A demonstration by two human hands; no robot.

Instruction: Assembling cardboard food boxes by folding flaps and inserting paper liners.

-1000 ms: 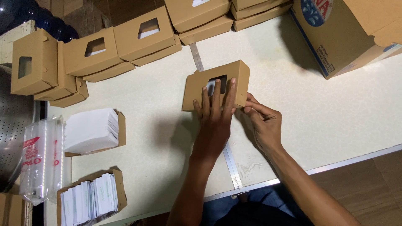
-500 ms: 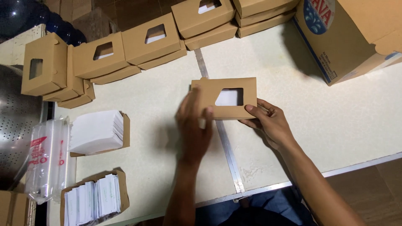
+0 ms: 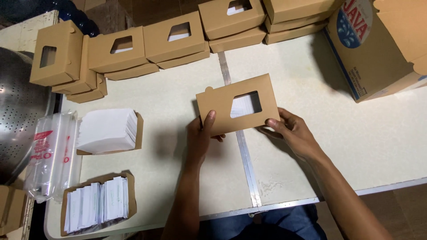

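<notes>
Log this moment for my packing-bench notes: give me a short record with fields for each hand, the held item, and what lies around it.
left hand: grips the lower left edge of the windowed kraft box, thumb on its face
right hand: holds the box's lower right corner
held item: windowed kraft box, flat-looking, window up, white contents showing through
table: cream top with a metal seam strip
behind: row of stacked kraft boxes
left side: white napkin stack, tray of white packets, clear plastic bag, metal colander
upper right: large cardboard carton
</notes>
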